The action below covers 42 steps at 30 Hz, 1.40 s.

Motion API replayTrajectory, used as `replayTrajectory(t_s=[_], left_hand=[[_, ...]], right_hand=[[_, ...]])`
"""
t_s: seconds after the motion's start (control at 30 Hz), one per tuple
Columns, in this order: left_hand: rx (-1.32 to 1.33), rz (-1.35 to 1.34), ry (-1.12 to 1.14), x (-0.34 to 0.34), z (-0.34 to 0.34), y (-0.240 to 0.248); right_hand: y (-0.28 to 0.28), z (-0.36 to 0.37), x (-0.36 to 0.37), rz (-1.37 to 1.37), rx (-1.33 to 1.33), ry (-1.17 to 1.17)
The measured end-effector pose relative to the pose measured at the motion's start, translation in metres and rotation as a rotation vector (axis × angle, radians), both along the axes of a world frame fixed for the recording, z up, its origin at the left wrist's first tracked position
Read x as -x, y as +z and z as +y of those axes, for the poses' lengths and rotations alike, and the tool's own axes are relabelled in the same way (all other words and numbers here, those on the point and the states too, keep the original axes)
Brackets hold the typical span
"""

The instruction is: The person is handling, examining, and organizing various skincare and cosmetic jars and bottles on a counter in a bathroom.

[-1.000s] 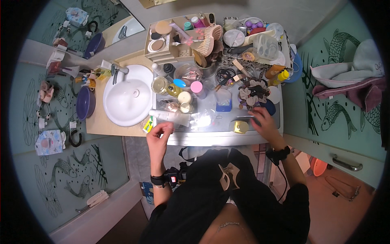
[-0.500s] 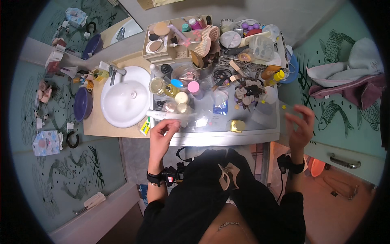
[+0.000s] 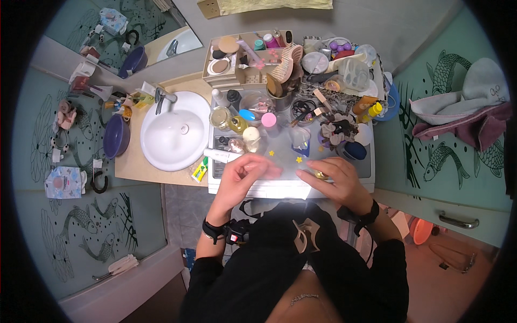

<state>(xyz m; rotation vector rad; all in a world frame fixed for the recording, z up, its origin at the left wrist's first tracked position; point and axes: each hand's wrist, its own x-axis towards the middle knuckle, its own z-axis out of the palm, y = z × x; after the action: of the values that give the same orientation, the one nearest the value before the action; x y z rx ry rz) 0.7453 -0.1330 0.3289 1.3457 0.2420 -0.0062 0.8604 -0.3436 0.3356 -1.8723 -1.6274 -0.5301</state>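
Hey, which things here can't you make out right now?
In the head view:
Gold item: mostly hidden by the right hand.
White tube: right end behind the left hand.
Left fingers: blurred; whether they hold anything is unclear.
Yellow cloth: top cut off by the upper edge.

White-edged counter, bottles and jar

– Any readable words on white tube?
– No, only tiny print, too small for reading.
– And on pale grey cloth at right?
– Only dark marks, not readable with certainty.
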Motion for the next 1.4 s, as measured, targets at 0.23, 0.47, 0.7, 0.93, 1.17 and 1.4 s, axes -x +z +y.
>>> replayTrajectory(t_s=[0.23,0.47,0.7,0.93,1.17,1.4], left_hand=[[0.074,-0.025,-0.006,0.007,-0.001,-0.003],[0.04,-0.049,-0.033,0.021,0.002,-0.012],[-0.054,-0.086,-0.083,0.039,0.013,-0.019],[0.005,0.033,-0.006,0.053,0.036,-0.029],[-0.201,-0.044,0.392,0.079,0.083,-0.041],[-0.245,-0.02,0.442,0.102,0.096,-0.039]], right_hand=[[-0.006,0.005,0.009,0.011,0.057,-0.05],[-0.011,0.018,0.029,0.011,0.033,-0.074],[-0.02,0.034,0.052,0.006,0.015,-0.08],[-0.035,0.049,0.081,0.211,-0.063,-0.161],[-0.128,0.048,0.083,0.393,0.193,-0.374],[-0.153,0.075,0.066,0.106,0.419,-0.557]])
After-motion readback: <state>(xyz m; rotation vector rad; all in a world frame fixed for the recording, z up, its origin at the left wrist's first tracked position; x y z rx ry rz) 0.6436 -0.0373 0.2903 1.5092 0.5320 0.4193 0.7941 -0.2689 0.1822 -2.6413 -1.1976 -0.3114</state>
